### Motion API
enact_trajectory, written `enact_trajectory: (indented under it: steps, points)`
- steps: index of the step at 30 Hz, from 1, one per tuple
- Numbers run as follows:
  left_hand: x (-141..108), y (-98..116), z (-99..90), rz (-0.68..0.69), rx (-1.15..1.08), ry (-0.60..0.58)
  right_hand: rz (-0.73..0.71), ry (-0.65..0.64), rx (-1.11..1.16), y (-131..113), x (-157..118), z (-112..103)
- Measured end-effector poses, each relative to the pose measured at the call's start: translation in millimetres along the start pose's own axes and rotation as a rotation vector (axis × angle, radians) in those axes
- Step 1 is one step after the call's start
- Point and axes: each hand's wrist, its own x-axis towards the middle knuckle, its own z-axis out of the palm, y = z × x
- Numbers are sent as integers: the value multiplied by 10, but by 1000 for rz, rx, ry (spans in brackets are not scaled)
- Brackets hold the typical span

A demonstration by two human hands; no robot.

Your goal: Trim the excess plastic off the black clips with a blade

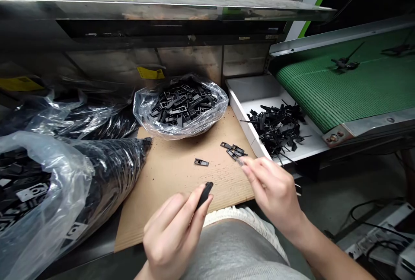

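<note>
A small black plastic part [204, 195] is pinched between the thumb and fingers of my left hand [177, 228], over the front of the cardboard sheet [171, 180]. My right hand [275, 189] is closed near the sheet's right edge, with a small greyish tip showing at its fingers; what it holds is too blurred to name. Several black clips [234, 151] lie together just beyond my right fingertips. One separate clip [201, 162] rests on the cardboard between the hands.
A clear bag of black clips [184, 105] stands at the back. Large plastic bags [106, 176] fill the left side. On the right, a white tray [248, 126] holds black parts beside a green conveyor [343, 85]. A metal shelf [181, 10] spans the back.
</note>
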Motion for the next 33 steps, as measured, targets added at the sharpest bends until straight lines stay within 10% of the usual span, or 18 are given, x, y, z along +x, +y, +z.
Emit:
enact_trajectory:
  steps: [8, 16, 28, 33]
  points:
    - [2, -13, 12, 10, 40, -12, -133, -139, 49, -296, -131, 20]
    - [-41, 35, -31, 15, 44, 30, -16, -89, -14, -103, -19, 31]
    - [-22, 4, -8, -8, -58, -44, 276, -322, 702, -275, 82, 65]
    - [-3, 12, -55, -541, -473, -243, 397, -400, 785, -263, 212, 110]
